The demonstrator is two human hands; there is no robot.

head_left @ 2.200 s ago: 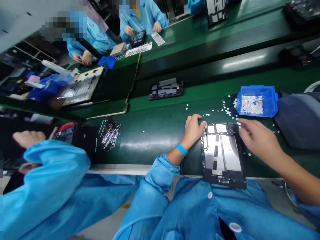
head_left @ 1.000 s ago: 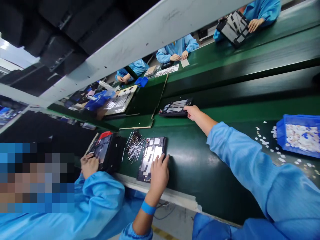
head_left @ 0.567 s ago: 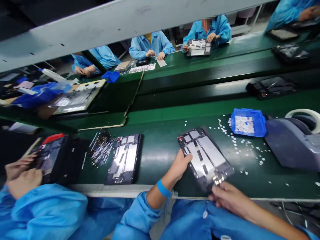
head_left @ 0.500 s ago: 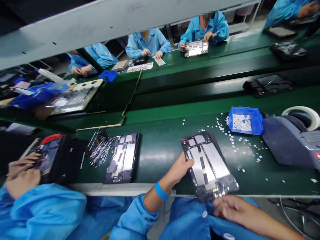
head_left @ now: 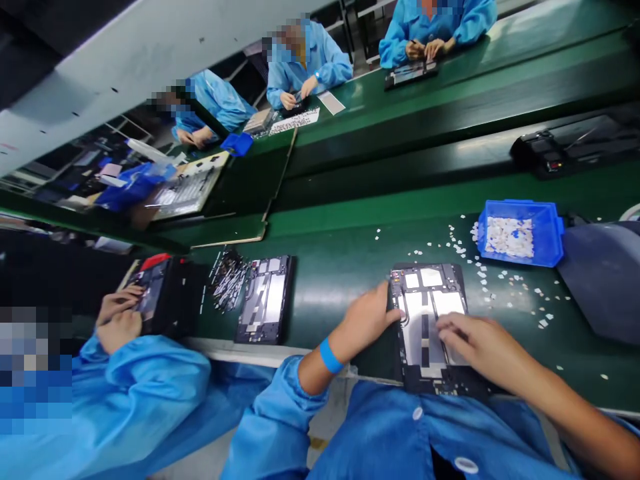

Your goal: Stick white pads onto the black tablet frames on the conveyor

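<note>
An open tablet frame (head_left: 427, 288), black with silver panels inside, lies on the green bench (head_left: 335, 280) right in front of me. My left hand (head_left: 367, 317), with a blue wristband, grips the frame's left edge. My right hand (head_left: 479, 342) lies on the frame's lower right part, its fingers stretched across the silver panel and holding nothing that I can see. A blue bin (head_left: 549, 233) of small white pieces stands beyond the frame to the right.
White pieces are scattered over the bench near the bin. A grey machine (head_left: 603, 277) stands at the right edge. To the left lie a second tablet frame (head_left: 267, 300) and a pile of small parts (head_left: 227, 279). A co-worker's hands (head_left: 119, 319) work on a black device. Other people sit across the line.
The frame has been turned from slanted to straight in front of me. My right hand has moved from its near edge onto the panel. My left hand stays at the left edge.
</note>
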